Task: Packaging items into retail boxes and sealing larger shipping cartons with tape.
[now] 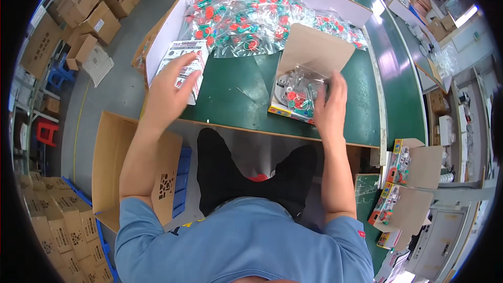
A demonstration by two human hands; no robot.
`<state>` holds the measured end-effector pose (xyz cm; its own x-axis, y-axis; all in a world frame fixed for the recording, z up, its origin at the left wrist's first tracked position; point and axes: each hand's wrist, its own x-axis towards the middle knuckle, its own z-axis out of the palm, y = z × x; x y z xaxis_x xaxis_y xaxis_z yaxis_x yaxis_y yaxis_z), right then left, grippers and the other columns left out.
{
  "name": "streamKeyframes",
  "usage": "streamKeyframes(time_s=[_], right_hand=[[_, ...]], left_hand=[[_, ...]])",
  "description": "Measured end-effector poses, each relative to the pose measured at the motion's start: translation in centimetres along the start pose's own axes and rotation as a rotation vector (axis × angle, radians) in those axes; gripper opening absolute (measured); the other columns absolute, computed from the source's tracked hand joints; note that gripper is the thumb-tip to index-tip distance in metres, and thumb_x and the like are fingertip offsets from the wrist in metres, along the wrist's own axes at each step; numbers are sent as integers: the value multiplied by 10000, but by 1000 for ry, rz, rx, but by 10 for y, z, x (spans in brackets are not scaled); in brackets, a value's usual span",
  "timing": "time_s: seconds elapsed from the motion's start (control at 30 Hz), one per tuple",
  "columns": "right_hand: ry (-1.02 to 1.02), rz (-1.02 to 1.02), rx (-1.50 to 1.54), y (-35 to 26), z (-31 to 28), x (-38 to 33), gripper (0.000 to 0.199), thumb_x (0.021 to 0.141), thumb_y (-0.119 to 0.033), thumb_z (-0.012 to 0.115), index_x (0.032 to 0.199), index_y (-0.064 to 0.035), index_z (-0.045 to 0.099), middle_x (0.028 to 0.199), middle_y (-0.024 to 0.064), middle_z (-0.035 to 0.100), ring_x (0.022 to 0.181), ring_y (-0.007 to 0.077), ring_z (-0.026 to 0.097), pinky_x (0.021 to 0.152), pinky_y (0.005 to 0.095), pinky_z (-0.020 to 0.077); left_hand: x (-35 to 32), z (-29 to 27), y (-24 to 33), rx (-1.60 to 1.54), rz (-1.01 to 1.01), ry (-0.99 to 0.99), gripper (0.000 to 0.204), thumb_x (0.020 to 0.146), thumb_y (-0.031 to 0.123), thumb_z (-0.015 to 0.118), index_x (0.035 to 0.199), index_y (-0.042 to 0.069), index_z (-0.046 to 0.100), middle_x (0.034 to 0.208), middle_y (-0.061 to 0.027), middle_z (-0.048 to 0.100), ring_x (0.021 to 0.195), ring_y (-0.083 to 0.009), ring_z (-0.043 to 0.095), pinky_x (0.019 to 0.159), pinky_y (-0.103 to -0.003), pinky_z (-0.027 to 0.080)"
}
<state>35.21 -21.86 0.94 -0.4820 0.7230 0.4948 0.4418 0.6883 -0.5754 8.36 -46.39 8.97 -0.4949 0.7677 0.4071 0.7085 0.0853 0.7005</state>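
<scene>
My left hand (170,91) reaches over a stack of printed leaflets (183,52) at the table's left, thumb and fingers apart. It holds nothing that I can see. My right hand (332,107) grips the right side of an open cardboard box (276,106), its thumb by the inside and its fingers round the outer wall. The box's lid flap (319,47) stands up at the back. Inside lies a clear plastic bag (303,94) of red, green and white parts, next to a grey-white piece (283,85). The thumb is close to the bag; whether they touch is hard to tell.
A heap of clear bags (246,15) with red and green parts covers the back of the green table (230,89). Low white walls edge it. At my left stands an open carton (112,162); stacked cartons (63,225) lie beyond. Filled open boxes (401,204) stand at right.
</scene>
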Motion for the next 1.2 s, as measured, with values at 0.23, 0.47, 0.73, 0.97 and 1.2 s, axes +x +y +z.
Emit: streamKeyframes(time_s=[0.23, 0.47, 0.73, 0.97, 1.2], right_hand=[[-187, -216, -353, 42, 35, -13, 430, 925, -24, 634, 1345, 7, 546, 1411, 241, 522, 1321, 417, 486, 1111, 489, 404], [-67, -184, 45, -14, -20, -31, 376, 941, -14, 627, 1315, -11, 583, 1403, 218, 547, 1298, 385, 530, 1085, 467, 438], [244, 18, 161, 32, -61, -85, 306, 1000, -10, 571, 1304, 20, 591, 1342, 165, 602, 1215, 213, 595, 1030, 323, 478], [351, 326, 490, 66, -33, -58, 279, 1022, -49, 552, 1290, 14, 596, 1256, 115, 645, 1157, 190, 612, 1000, 324, 483], [238, 334, 220, 57, -82, -92, 297, 1028, -93, 556, 1304, -2, 617, 1277, 119, 645, 1149, 179, 618, 994, 314, 482]], left_hand=[[-18, -19, -97, 495, 136, -276, 613, 916, 215, 722, 1448, 13, 494, 1517, -207, 465, 1411, -336, 439, 1174, -406, 335], [-21, -48, -112, 201, -74, -261, 427, 939, 146, 687, 1332, -5, 615, 1351, -178, 627, 1271, -311, 584, 1065, -372, 449], [-5, -31, -54, 47, -55, -103, 248, 942, 49, 652, 1178, 4, 712, 1137, -131, 738, 1038, -288, 708, 897, -331, 555], [42, 173, 94, 308, 793, 28, 274, 891, 35, 665, 1159, -24, 671, 1141, -139, 710, 1066, -300, 686, 915, -386, 557], [34, 157, 39, 95, 344, 121, 310, 967, 156, 629, 1240, 10, 645, 1196, -170, 686, 1116, -339, 656, 979, -375, 522]])
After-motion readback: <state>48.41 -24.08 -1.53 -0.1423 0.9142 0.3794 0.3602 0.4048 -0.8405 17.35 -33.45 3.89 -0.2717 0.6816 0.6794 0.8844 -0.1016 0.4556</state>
